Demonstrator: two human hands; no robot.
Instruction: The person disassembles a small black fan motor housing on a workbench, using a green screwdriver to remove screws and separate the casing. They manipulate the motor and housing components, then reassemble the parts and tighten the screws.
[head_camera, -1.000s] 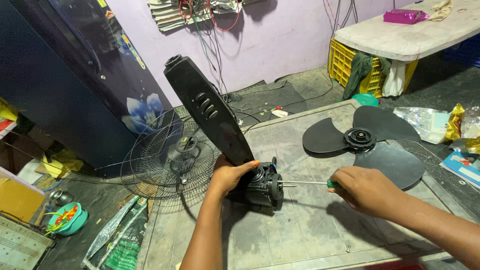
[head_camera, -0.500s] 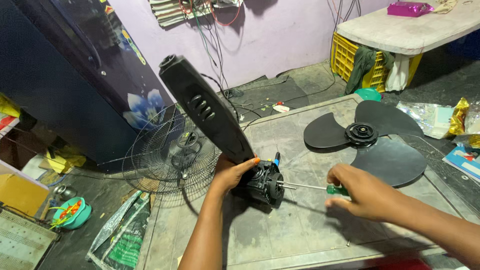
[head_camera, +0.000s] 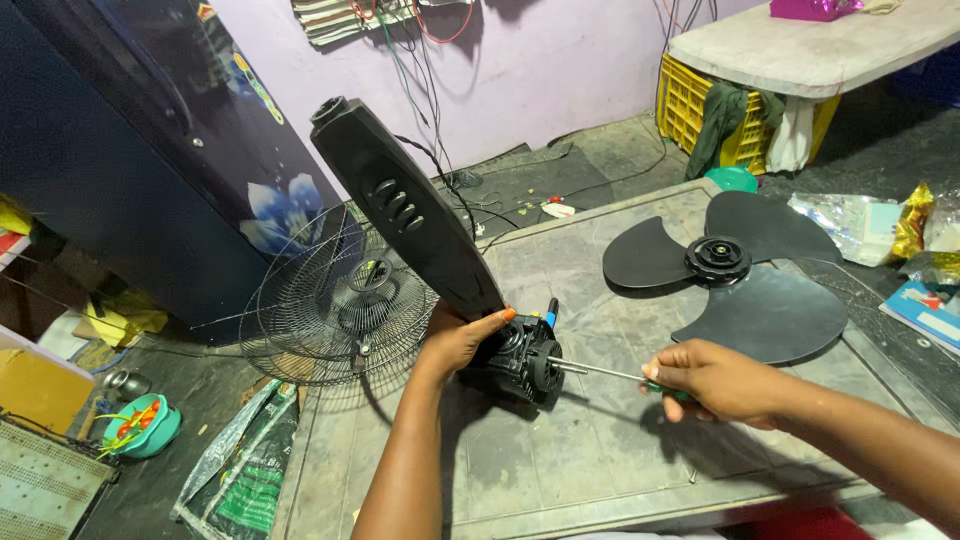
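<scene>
1. Left hand (head_camera: 455, 340) is gripping the motor (head_camera: 520, 360), fingers wrapped tight (stand (head_camera: 405, 205) tilting up-left).
2. Right hand (head_camera: 715, 380) is clenching a screwdriver (head_camera: 600, 370), tip touching motor.
3. Blade (head_camera: 735, 270) is lying beyond the right hand.

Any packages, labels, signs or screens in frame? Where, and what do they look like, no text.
Green and white printed plastic bag: floor, lower left, crumpled.
Shiny gold foil wrapper: floor, far right, crinkled.
Clear silvery plastic bag: right of the black fan blade, flat.
Blue and white printed booklet or pack: right edge, flat.
Magenta packet: on the pale bench, top right.
No screens or signs.
</scene>
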